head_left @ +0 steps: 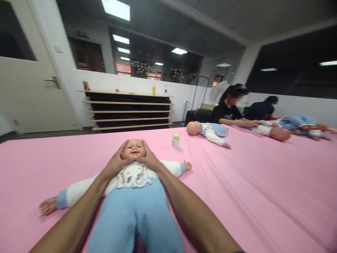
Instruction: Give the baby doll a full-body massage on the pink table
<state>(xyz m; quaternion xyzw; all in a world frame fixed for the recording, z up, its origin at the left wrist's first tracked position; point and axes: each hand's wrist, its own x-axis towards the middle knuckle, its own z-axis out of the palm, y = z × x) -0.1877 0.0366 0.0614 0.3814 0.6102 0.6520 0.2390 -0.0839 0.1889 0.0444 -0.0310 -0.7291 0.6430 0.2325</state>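
Note:
A baby doll (138,200) in a white top with an elephant face and light blue trousers lies on its back, its arms stretched out to the sides. Both my hands cup its head from either side. My left hand (118,161) lies along the cheek on the left, thumb at the chin. Against the opposite cheek rests my right hand (150,158), its thumb meeting the other just below the mouth. The fingertips reach up beside the temples. Right of the head stands a small white bottle with a green cap (175,141), apart from my hands.
A pink sheet (237,189) covers the wide table. A second doll (210,133) lies to the right. Farther along, a person in black (228,110) handles another doll (276,133), with someone in dark clothes (260,108) beyond. Stacked boards (129,109) stand by the wall.

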